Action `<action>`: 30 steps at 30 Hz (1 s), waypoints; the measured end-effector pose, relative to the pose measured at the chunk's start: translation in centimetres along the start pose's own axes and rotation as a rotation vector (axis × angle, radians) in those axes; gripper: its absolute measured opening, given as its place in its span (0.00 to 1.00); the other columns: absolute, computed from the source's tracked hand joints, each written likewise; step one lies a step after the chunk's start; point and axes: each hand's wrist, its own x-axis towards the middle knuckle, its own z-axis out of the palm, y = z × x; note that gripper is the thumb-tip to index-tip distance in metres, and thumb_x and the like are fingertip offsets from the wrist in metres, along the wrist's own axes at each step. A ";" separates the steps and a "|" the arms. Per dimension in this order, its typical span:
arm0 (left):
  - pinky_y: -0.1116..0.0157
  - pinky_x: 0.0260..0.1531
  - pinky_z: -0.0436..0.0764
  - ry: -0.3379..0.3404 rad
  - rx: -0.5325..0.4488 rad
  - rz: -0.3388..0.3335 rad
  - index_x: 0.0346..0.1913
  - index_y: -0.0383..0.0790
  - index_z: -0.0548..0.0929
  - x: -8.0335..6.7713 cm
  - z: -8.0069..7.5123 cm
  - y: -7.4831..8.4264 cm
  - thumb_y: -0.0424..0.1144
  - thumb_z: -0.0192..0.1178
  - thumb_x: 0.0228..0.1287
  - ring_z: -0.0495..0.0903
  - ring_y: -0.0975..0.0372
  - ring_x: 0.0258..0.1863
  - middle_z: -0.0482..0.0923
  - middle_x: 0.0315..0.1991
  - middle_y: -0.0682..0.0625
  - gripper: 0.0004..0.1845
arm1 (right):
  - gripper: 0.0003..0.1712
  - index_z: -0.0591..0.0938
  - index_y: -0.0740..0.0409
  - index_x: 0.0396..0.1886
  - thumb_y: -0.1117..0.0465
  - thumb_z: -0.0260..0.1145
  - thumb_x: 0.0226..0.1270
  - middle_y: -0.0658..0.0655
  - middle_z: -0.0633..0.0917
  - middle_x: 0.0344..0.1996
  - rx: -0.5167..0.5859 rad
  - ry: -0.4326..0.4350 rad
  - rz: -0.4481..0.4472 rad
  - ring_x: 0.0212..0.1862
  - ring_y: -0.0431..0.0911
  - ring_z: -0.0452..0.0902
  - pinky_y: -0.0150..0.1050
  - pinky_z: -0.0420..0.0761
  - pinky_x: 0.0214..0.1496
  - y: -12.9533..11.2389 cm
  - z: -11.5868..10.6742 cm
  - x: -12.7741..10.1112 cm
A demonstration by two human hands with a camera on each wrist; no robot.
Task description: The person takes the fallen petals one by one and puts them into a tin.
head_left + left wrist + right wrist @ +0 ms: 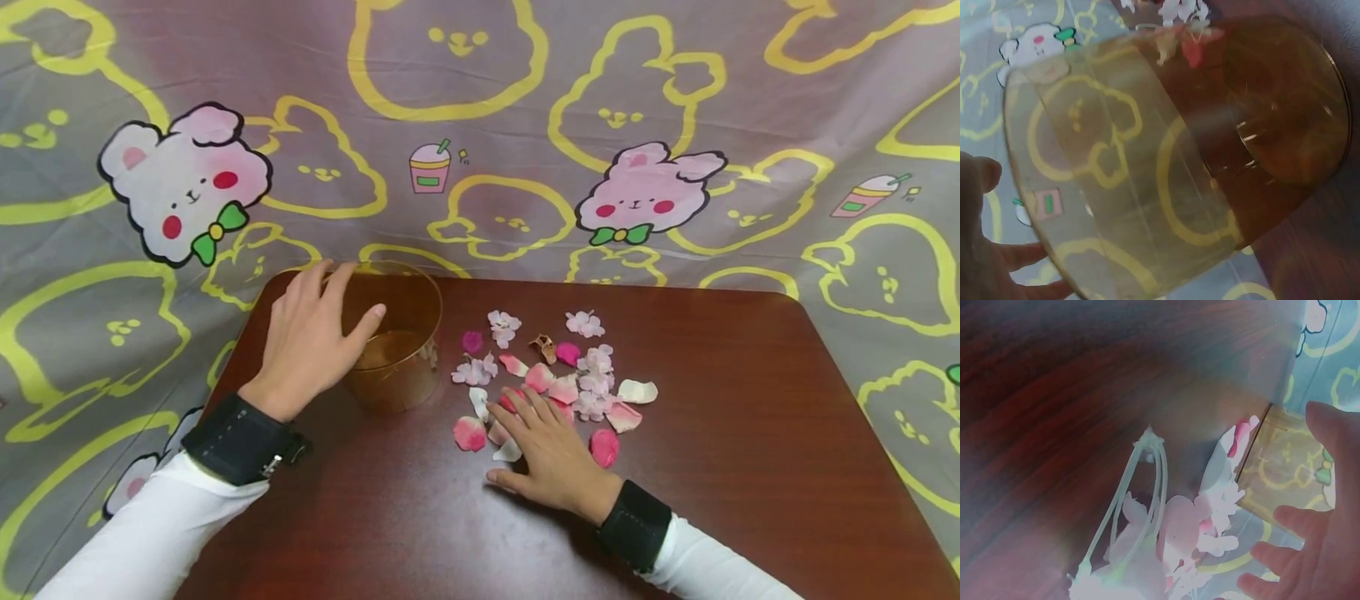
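Note:
A see-through amber bin (397, 387) stands upright at the table's back left. Over its left side is my left hand (311, 342), fingers spread and thumb apart; in the left wrist view its fingertips are right at the rim (1052, 253). Loose pink and white petals (540, 377) lie scattered to the right of the bin, with pale blossom clusters (597, 371) among them. My right hand (551, 454) reaches over the near petals, fingers extended and partly hiding them. In the right wrist view, a pale blossom's thin stems (1160, 481) show large beside that hand (1310, 550).
The brown table (750, 458) reaches back to a hanging cloth (510, 150) printed with cartoon animals. A small brown dried piece (544, 348) lies among the petals. Bright pink petals (604, 448) mark the right edge of the scatter.

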 end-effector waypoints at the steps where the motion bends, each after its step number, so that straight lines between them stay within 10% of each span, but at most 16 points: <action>1: 0.34 0.59 0.67 -0.014 0.006 -0.014 0.71 0.34 0.68 0.3 0.0 -0.3 0.53 0.60 0.70 0.65 0.36 0.68 0.66 0.68 0.31 0.35 | 0.52 0.61 0.45 0.80 0.29 0.65 0.62 0.58 0.62 0.79 -0.001 0.005 -0.005 0.81 0.60 0.52 0.62 0.57 0.78 0.0 0.0 0.0; 12: 0.36 0.47 0.76 -0.209 0.000 -0.215 0.77 0.35 0.55 1.9 0.7 -2.0 0.59 0.47 0.76 0.74 0.32 0.59 0.66 0.69 0.27 0.40 | 0.46 0.68 0.50 0.75 0.33 0.66 0.64 0.58 0.69 0.75 -0.023 0.069 -0.040 0.78 0.59 0.61 0.62 0.63 0.76 0.4 -0.1 -0.1; 30: 0.37 0.45 0.76 -0.245 -0.039 -0.376 0.71 0.39 0.68 3.3 1.9 -3.4 0.42 0.38 0.80 0.80 0.32 0.52 0.77 0.61 0.29 0.23 | 0.35 0.77 0.54 0.67 0.40 0.68 0.66 0.57 0.79 0.66 -0.034 0.160 -0.053 0.70 0.57 0.73 0.56 0.72 0.71 0.9 -0.8 0.0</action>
